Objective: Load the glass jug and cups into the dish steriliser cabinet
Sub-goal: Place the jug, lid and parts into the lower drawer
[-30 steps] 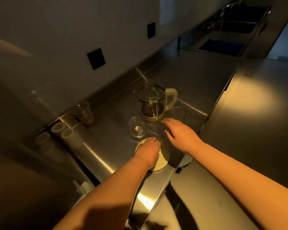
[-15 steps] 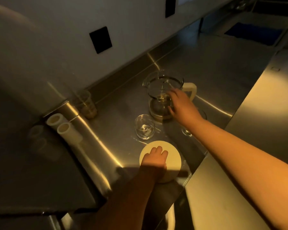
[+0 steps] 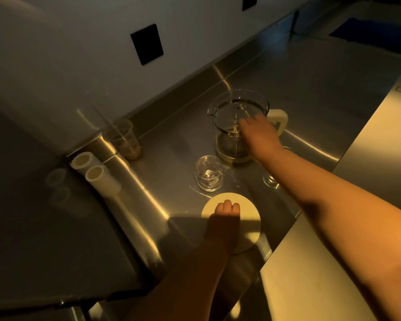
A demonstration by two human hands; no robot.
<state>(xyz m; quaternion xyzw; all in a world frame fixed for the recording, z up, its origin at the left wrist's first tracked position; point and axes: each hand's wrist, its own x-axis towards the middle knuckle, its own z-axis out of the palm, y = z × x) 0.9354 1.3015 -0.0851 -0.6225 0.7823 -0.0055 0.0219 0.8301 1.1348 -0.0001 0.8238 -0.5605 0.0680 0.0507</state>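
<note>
My right hand (image 3: 258, 133) reaches the glass jug (image 3: 237, 126) on the steel counter (image 3: 310, 89), fingers loosely spread against its rim. My left hand (image 3: 225, 218) rests on the cream lid (image 3: 248, 205), fingers curled.

Right hand (image 3: 258, 133) has reached the glass jug (image 3: 236, 126)

Two white tubes (image 3: 95, 177) lie beside a plastic cup (image 3: 123, 140) holding perhaps brown dregs.

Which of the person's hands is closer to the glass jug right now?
The right hand: it lies against the near side of the glass jug. The left hand rests on a cream round disc, nearer the counter's front edge.
</note>
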